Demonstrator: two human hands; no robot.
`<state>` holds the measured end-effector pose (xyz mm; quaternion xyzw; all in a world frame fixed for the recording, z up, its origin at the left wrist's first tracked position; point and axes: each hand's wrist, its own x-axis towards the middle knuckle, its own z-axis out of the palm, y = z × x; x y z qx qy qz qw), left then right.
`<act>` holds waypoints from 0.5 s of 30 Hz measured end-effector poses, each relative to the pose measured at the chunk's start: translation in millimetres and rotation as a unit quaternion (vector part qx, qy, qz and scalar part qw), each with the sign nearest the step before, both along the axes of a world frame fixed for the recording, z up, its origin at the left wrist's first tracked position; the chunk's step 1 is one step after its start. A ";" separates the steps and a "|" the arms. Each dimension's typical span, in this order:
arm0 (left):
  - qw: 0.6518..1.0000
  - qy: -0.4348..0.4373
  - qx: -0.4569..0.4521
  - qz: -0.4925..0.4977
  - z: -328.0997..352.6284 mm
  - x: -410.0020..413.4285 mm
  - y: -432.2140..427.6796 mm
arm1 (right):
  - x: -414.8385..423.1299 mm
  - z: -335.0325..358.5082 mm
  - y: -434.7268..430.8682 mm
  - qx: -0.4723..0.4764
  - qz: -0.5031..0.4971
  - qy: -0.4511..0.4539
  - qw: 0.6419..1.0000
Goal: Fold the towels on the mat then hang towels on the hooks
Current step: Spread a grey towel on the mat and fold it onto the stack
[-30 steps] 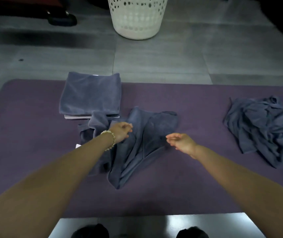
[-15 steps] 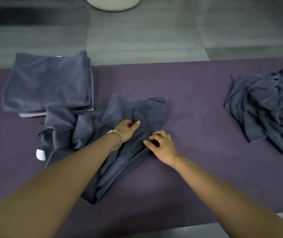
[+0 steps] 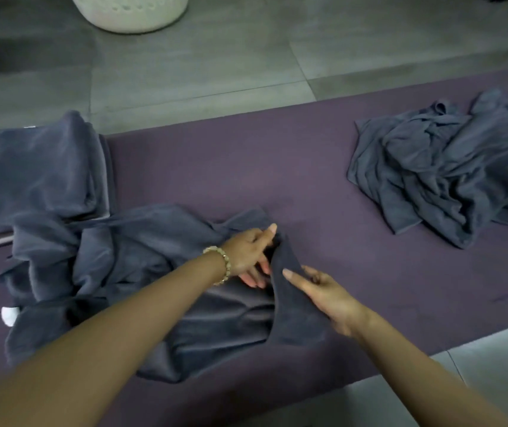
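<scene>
Grey floor tiles (image 3: 200,63) fill the far half of the view, and a purple mat (image 3: 231,167) runs across the near half from 9 o'clock to 3 o'clock. At 12 o'clock, slightly toward 11, stands a white perforated basket (image 3: 132,13). Only its lower wall shows, so what is in it cannot be told.

On the mat at 9 o'clock lies a folded stack (image 3: 30,174) of dark grey-blue towels, its edges squared. At 2 o'clock, well apart from it, sits a loose heap (image 3: 444,174) of the same cloth, bunched and unfolded.

Between them, from the centre toward 8 o'clock, a crumpled towel (image 3: 129,272) spreads over the mat, its far left part touching the folded stack. A small white tag (image 3: 7,315) shows at its left edge.

Both hands meet on the towel's right end, where a ridge of cloth stands up. The left hand (image 3: 248,254), with a beaded bracelet (image 3: 220,265) at the wrist, has its fingers straight and splayed against the ridge. The right hand (image 3: 329,298) pinches the ridge between thumb and forefinger.
</scene>
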<state>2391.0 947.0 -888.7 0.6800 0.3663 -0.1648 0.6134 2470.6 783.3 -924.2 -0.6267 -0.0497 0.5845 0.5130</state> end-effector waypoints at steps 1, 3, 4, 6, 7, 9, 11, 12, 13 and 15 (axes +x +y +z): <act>0.995 0.000 0.097 -0.014 -6.5 -0.4 6.8 | 2.4 -3.4 -8.5 -0.016 0.021 -0.027 0.999; 0.958 -0.017 0.286 0.001 -25.7 -2.3 26.6 | 8.4 -11.9 -20.5 -0.050 0.064 -0.094 0.992; 0.948 -0.018 0.319 0.017 -33.6 -2.5 35.5 | 11.1 -13.8 -23.4 -0.061 0.085 -0.126 0.987; 0.952 0.007 0.306 0.011 -45.7 0.0 46.8 | 15.1 -15.9 -25.2 -0.076 0.105 -0.183 0.974; 0.955 0.021 0.295 0.000 -49.8 3.1 49.4 | 15.3 -17.5 -24.4 -0.078 0.102 -0.201 0.971; 0.955 0.035 0.293 0.007 -55.9 11.3 53.0 | 14.7 -20.5 -22.9 -0.073 0.086 -0.199 0.973; 0.955 0.044 0.292 0.030 -57.0 19.6 57.7 | 12.7 -23.3 -22.2 -0.068 0.081 -0.162 0.981; 0.955 0.045 0.291 0.027 -55.5 23.5 60.3 | 11.9 -24.5 -22.6 -0.067 0.084 -0.154 0.982; 0.958 0.040 0.283 0.022 -53.1 27.4 63.0 | 11.3 -25.2 -23.3 -0.063 0.080 -0.149 0.984; 0.972 0.014 0.229 0.041 -42.8 39.1 66.7 | 12.2 -25.9 -26.2 -0.054 0.060 -0.141 0.987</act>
